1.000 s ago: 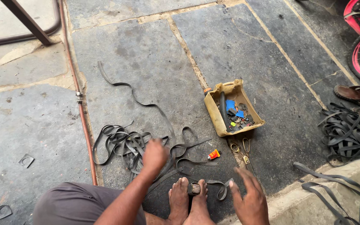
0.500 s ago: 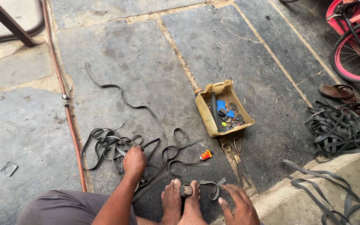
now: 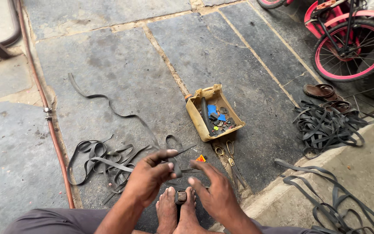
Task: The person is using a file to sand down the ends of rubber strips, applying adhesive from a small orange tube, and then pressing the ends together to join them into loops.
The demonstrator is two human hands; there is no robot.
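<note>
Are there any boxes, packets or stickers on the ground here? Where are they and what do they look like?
Yellow box: open cut-off container on the grey stone floor, past the hands and right of the middle, grubby, holding small blue, dark and yellow bits.
Small orange packet: tiny orange and yellow thing on the floor just in front of the box, beside the scissors; too small to tell more.
No signs or screens show.

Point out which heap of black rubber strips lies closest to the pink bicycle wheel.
The dense tangled heap of rubber strips right of the yellow box, beside the sandals below the pink wheel. The loose heap by the left hand lies far away.
</note>
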